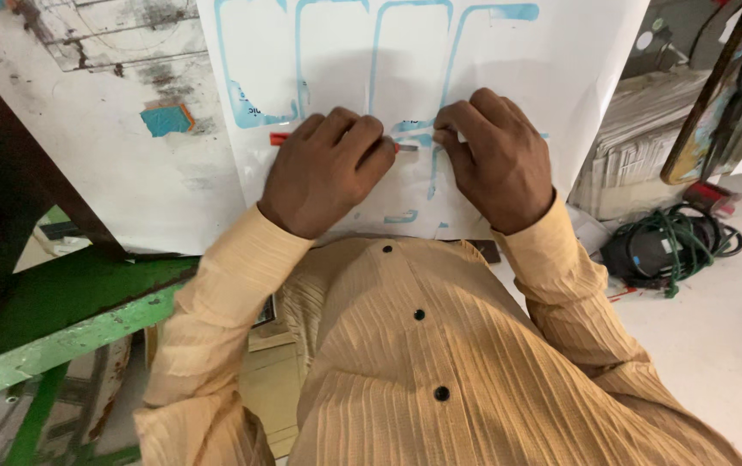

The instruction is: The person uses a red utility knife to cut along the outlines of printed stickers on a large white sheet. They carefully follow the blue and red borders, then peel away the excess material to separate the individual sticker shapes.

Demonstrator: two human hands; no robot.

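L hand (326,168), centre of frame: fingers curled under, closed on a thin red tool (278,138). Red end sticks out past the knuckles toward frame left; a short red-and-grey bit shows at the other side of the fist, approx. mid-gap between the hands. Long axis of tool runs roughly horiz., left-right across the frame; which end is the working tip can't be told, mostly hidden by the fist.

R hand (493,157), just right of centre: fingers bent, tips pressed down on the white sheet (578,52), pinning it; whether it pinches anything can't be told. Hands near each other, not touching. L hand is the one on the tool; R hand lies just right of its grey end.

Sheet carries light-blue printed outlines (371,60), tall rounded shapes w/ long axes running up-frame, away from the person. Both hands sit at the lower ends of those outlines.

Outward: worn white table (112,164) w/ a blue patch (166,118), upper left. Green frame (69,332), lower left. Stacked papers (638,138) and a coiled green cable (673,246), right side, on the floor.
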